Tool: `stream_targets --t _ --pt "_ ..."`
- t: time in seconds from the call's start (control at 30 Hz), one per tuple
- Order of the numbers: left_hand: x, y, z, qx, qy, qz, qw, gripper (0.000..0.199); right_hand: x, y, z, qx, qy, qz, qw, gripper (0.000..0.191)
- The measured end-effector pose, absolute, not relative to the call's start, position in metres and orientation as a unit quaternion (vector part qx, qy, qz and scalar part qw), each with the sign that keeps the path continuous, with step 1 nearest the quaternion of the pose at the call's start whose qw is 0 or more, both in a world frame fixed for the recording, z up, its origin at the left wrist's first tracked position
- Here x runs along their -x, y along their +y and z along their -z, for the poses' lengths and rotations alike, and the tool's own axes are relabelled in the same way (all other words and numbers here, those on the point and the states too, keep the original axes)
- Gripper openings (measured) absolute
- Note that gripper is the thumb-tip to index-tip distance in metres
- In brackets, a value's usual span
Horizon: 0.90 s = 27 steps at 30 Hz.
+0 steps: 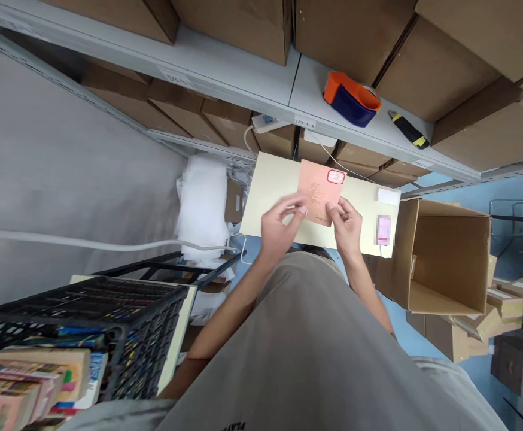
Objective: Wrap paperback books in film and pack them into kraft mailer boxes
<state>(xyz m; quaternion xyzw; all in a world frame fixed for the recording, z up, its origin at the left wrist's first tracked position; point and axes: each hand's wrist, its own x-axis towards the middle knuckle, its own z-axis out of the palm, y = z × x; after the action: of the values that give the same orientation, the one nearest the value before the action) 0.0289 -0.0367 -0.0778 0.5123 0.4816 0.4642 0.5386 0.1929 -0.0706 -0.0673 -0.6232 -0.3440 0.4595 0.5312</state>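
Note:
A thin pink booklet (319,190) with printed lines and a red-bordered label at its top right is held over the pale yellow table (265,179). My right hand (346,226) grips its lower right edge, thumb on top. At its lower left side is my left hand (283,224), slightly blurred, with thumb and fingers apart. The fingertips come close to the booklet's edge; whether they touch it is unclear.
A phone-like pink item (383,230) and a white box (388,196) lie on the table's right end. Beyond stands an open carton (450,257). The shelf above holds a tape dispenser (352,100) and a cutter (409,129). A black crate (140,341) of books stands lower left.

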Motion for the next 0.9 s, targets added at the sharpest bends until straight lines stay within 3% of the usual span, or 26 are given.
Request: stream_targets --t 0.17,0.37,0.7,0.9 --pt "-0.019 -0.010 0.101 -0.453 0.449 -0.454 0.622 0.059 -0.210 -0.070 0.060 0.597 -0.351 -0.496 0.523 0.057" --pt "-0.023 -0.008 0.100 -0.430 0.429 -0.417 0.676 0.052 -0.214 -0.069 0.070 0.599 -0.367 -0.498 0.509 0.059" --pt "-0.001 -0.010 0.097 -0.608 0.386 -0.435 0.541 0.033 -0.238 -0.077 0.074 0.558 -0.512 -0.435 0.487 0.032" --pt "-0.002 -0.012 0.086 -0.608 0.414 -0.456 0.500 0.037 -0.229 -0.080 0.067 0.581 -0.509 -0.392 0.500 0.026"
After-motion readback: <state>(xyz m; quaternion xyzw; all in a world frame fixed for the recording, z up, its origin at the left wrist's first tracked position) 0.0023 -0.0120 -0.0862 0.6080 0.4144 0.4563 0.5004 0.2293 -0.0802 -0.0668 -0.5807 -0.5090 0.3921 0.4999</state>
